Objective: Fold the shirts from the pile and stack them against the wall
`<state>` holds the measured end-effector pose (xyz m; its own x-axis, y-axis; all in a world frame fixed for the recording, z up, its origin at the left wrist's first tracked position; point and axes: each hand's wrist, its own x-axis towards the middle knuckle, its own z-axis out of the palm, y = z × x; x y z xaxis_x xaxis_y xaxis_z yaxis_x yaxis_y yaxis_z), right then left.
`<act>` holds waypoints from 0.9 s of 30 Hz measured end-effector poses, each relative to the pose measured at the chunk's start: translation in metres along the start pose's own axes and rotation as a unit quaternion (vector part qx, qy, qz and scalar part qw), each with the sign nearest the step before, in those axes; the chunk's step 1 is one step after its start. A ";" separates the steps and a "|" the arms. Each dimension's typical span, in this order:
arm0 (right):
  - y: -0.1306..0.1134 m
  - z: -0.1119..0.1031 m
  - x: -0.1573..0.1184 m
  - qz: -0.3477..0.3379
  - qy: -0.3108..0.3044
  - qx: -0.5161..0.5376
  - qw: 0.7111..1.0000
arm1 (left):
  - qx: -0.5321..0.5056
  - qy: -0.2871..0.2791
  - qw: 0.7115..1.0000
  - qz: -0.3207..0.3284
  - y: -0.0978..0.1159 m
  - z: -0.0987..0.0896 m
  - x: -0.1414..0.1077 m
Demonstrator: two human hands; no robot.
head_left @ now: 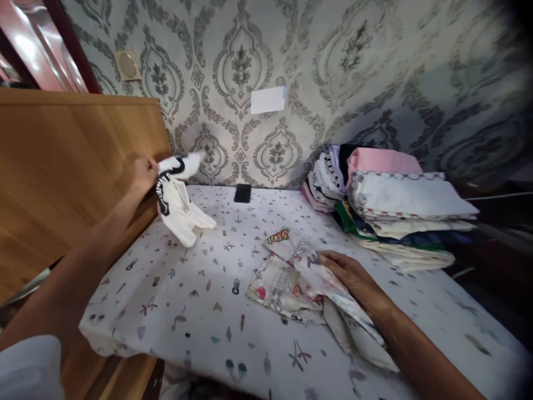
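Observation:
At the left end of the covered table, my left hand (144,171) is closed on one edge of a small white garment with black lettering (177,205). This garment hangs down crumpled, its lower end at the tabletop, and its upper corner is blurred. My right hand (350,273) grips a white garment with a coloured print (318,275) near the right front, fingers partly hidden by the cloth. The cloth lies in loose folds on the table. Under and beside it shows a cream piece with red and grey print (278,286) and a bright lettered patch; whether these are one garment I cannot tell.
Stacks of folded clothes (408,194) stand at the back right. A black flat object (242,193) lies near the wall. A wooden panel (75,166) borders the left side. The table wears a white patterned cover (200,300). A white card (267,100) is on the wallpaper.

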<state>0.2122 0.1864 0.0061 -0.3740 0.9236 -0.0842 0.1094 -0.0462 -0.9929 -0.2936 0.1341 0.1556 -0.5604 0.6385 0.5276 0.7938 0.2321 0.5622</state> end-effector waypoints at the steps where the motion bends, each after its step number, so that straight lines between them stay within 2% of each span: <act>1: -0.004 -0.002 -0.001 0.001 -0.015 -0.005 1.000 | 0.018 0.025 1.000 0.008 0.004 0.000 0.001; 3: -0.010 -0.005 -0.004 -0.009 -0.041 -0.019 0.999 | 0.040 0.033 0.997 0.049 0.011 0.014 -0.006; 5: -0.013 -0.008 -0.007 -0.023 -0.048 -0.032 0.998 | 0.038 -0.022 0.994 0.100 0.021 0.044 -0.028; 8: -0.018 -0.012 -0.013 -0.037 -0.024 -0.030 0.999 | -0.021 -0.210 0.967 0.146 0.049 0.104 -0.084; 10: -0.023 -0.017 -0.018 -0.055 0.002 -0.014 0.998 | -0.090 -0.392 0.906 0.133 0.076 0.141 -0.127; 12: -0.029 -0.027 -0.023 -0.087 0.034 -0.012 0.996 | -0.111 -0.490 0.859 0.099 0.102 0.167 -0.167; 13: -0.031 -0.034 -0.024 -0.104 0.052 -0.023 0.993 | -0.131 -0.510 0.844 0.100 0.114 0.177 -0.183; 15: -0.031 -0.053 -0.025 -0.140 0.099 -0.077 0.982 | -0.176 -0.512 0.832 0.118 0.131 0.187 -0.208; 17: -0.024 -0.076 -0.023 -0.159 0.165 -0.179 0.957 | -0.219 -0.498 0.832 0.112 0.138 0.190 -0.219; 19: -0.010 -0.095 -0.023 -0.156 0.238 -0.301 0.910 | -0.270 -0.469 0.841 0.025 0.136 0.187 -0.219; 21: 0.007 -0.103 -0.030 -0.153 0.272 -0.398 0.863 | -0.346 -0.404 0.840 -0.103 0.126 0.178 -0.208; 22: 0.015 -0.101 -0.036 -0.159 0.272 -0.429 0.847 | -0.387 -0.358 0.835 -0.157 0.119 0.172 -0.200; 24: 0.030 -0.087 -0.056 -0.189 0.252 -0.463 0.829 | -0.447 -0.275 0.821 -0.227 0.101 0.157 -0.182; 26: 0.040 -0.061 -0.080 -0.230 0.218 -0.474 0.821 | -0.463 -0.214 0.818 -0.265 0.081 0.139 -0.164; 27: 0.044 -0.047 -0.093 -0.252 0.190 -0.475 0.821 | -0.450 -0.194 0.829 -0.270 0.070 0.131 -0.157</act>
<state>0.2953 0.1166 -0.0254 -0.2972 0.7951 0.5286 0.7660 0.5291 -0.3652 -0.1190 0.1459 0.0287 -0.5200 0.8482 -0.1009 -0.1427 0.0302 0.9893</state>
